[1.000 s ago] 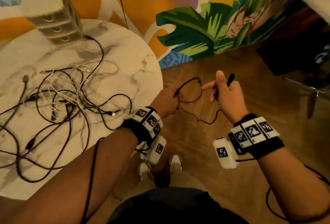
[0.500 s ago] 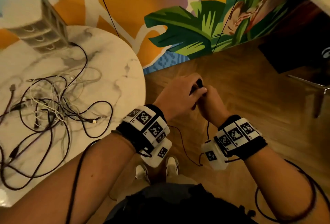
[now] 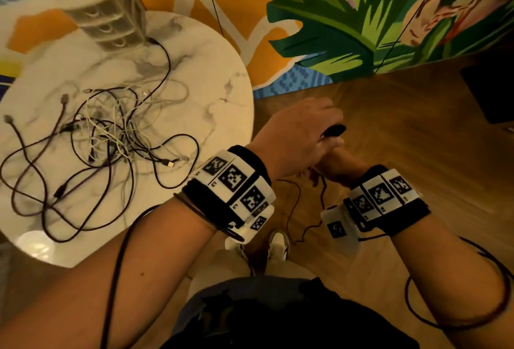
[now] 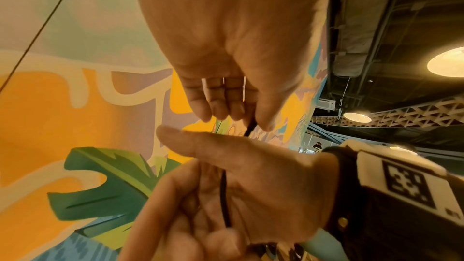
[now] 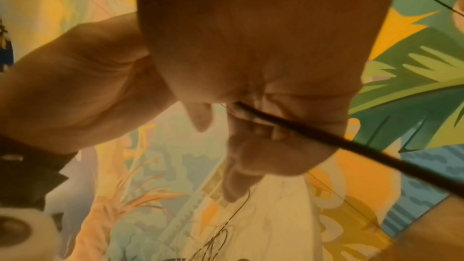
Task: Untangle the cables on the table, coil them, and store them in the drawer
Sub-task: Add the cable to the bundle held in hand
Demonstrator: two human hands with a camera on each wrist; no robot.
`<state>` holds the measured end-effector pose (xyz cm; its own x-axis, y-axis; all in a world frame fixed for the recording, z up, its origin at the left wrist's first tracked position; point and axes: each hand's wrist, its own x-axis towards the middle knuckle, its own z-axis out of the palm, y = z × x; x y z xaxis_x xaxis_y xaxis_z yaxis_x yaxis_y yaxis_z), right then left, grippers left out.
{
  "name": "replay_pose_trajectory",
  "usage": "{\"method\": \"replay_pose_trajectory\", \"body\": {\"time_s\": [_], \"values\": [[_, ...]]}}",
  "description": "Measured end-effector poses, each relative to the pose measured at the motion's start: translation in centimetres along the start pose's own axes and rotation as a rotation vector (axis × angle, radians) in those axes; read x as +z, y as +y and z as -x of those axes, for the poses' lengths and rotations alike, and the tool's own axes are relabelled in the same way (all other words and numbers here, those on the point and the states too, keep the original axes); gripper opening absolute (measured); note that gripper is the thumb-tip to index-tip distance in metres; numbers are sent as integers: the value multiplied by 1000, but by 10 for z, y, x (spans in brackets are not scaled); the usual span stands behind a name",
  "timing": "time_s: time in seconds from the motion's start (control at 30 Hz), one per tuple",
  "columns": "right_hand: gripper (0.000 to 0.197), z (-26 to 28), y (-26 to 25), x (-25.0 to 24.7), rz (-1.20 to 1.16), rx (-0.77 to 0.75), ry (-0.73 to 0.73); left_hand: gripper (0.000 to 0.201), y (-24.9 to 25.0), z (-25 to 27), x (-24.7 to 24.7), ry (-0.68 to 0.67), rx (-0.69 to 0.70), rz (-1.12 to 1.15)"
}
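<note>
I hold a thin black cable (image 3: pixel 333 129) in both hands over the wooden floor, right of the table. My left hand (image 3: pixel 303 137) lies over my right hand (image 3: pixel 338 161). In the left wrist view, my left hand (image 4: pixel 236 110) pinches the cable (image 4: pixel 224 195) between thumb and fingers, and it runs on under the thumb of my right hand (image 4: pixel 263 186) across the palm. Seen from the right wrist, my right hand (image 5: pixel 263 122) has its fingers curled round the cable (image 5: pixel 326 140). The cable's slack (image 3: pixel 292 218) hangs below. A tangle of dark and white cables (image 3: pixel 111 140) lies on the table.
The round marble table (image 3: pixel 222 70) stands at the left with a small drawer unit (image 3: pixel 111 23) at its far edge. A painted mural wall (image 3: pixel 333 28) runs behind. My shoes (image 3: pixel 275 245) are on the wooden floor (image 3: pixel 403 140). A dark object (image 3: pixel 489 92) sits at the right.
One second ago my hands were apart with a cable loop between them. They have come together, the left now over the right, and the loop is gone from view.
</note>
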<state>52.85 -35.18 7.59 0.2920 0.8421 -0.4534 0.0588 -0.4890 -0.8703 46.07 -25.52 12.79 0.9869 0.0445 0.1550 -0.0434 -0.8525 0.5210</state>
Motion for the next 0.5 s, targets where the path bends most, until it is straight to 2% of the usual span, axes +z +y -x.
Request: {"method": "replay_pose_trajectory", "body": {"time_s": [0.13,0.23,0.3,0.5], "values": [[41,-10,10,8,-5,4,-9,20,-7,6,4,0,-44,-8],[37,-19,20,11,-49,39,-70,17,-12,11,5,-28,-92,-4],[34,-22,21,12,-76,19,-36,12,-16,14,3,-26,-125,4],[42,-22,9,15,-32,-86,69,16,-26,23,-4,-44,-173,59]]}}
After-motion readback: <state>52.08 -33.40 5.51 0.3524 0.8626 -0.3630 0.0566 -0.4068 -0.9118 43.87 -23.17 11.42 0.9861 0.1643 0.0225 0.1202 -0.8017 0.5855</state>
